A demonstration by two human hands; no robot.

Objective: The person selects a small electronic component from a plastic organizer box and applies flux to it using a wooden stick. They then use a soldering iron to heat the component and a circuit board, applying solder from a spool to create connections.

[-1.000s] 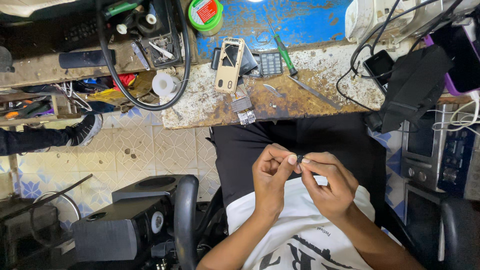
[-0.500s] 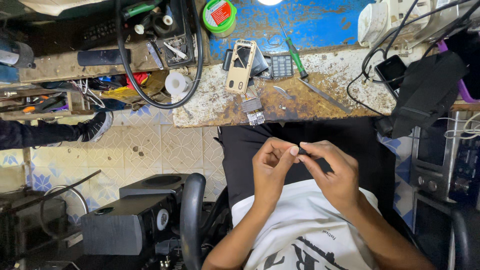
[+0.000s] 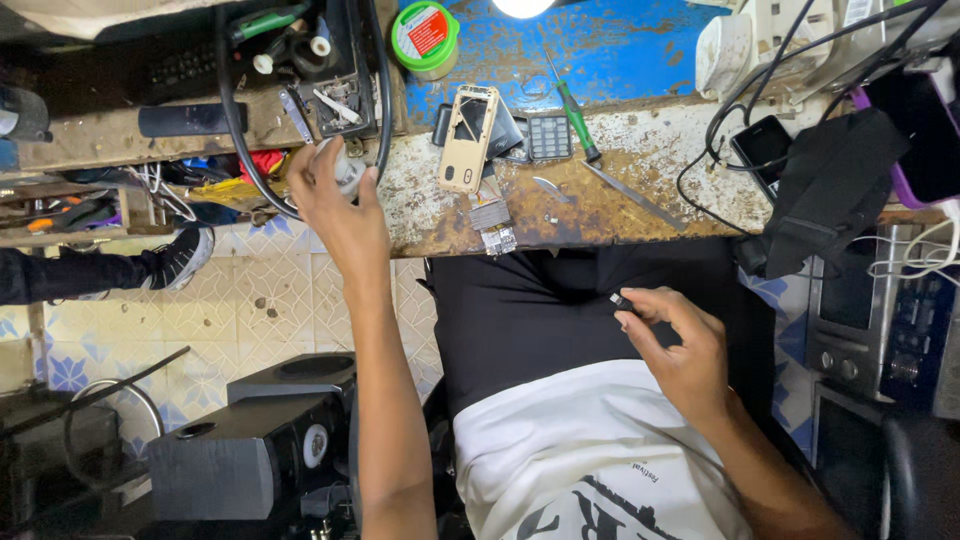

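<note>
At the far left a shoe and a dark trouser leg of another person lay over the tiled floor, and black speakers stood below. The left hand reached out to the worn bench edge, its fingers curled around a small whitish roll, which sat just inside a loop of thick black cable. A round green tin stood on the blue part of the bench. Near the middle, a gold phone frame lay upright beside a keypad, a green-handled screwdriver and metal tweezers. Small circuit parts lay at the bench edge. The right hand was held over the lap, well apart from the left, thumb and forefinger pinching a tiny dark part. Further right, a black phone sat among tangled wires beside a black cloth.
</note>
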